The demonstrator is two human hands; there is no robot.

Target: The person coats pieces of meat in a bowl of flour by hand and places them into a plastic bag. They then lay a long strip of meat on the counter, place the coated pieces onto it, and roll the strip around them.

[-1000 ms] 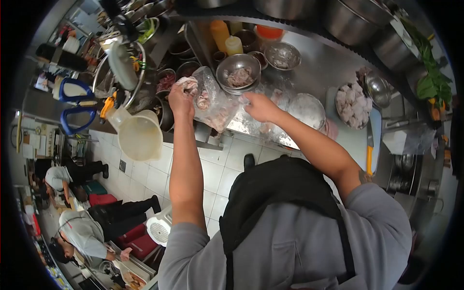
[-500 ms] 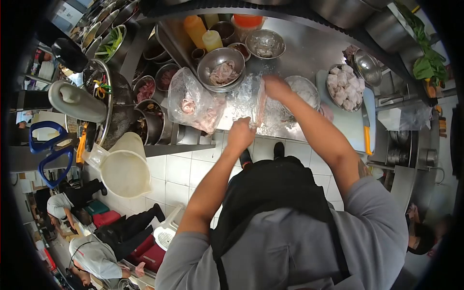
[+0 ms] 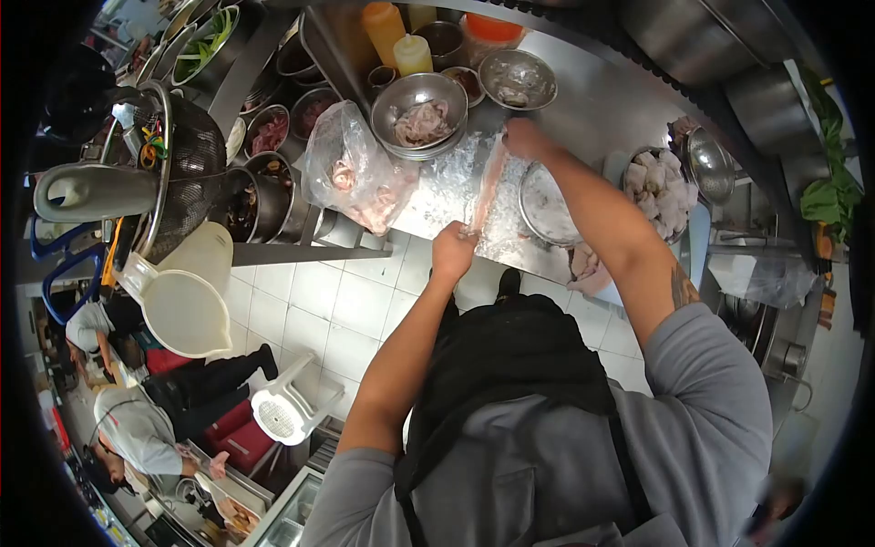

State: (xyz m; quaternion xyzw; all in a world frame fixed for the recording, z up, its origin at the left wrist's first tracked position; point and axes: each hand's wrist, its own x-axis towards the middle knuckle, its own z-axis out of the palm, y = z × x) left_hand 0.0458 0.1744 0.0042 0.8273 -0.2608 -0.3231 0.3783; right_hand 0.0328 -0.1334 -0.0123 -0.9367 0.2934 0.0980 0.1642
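Right, head view: the pink strip (image 3: 488,182) lies stretched on a clear plastic sheet (image 3: 451,187) on the steel counter (image 3: 583,100), up toward 12 o'clock in the frame. The left hand (image 3: 453,251) is closed, pinching the strip's near end at 6 o'clock. The right hand (image 3: 526,139) is curled tight over the far end at 12 o'clock. The strip runs taut between the two, nearly straight.

At the strip's 9 o'clock sits a plastic bag (image 3: 351,169) of raw pieces. A steel bowl (image 3: 383,102) of more meat stands at 11 o'clock, and a shallow floured bowl (image 3: 523,193) sits just beside it at 3 o'clock.

Good form here, I'd say, means even tension from both ends. The strip should go down flat on the sheet with no twist, well clear of that floured bowl.

As for writing, no brand or label is readable. The squeeze bottles (image 3: 413,53) at 12 o'clock show plain sides.
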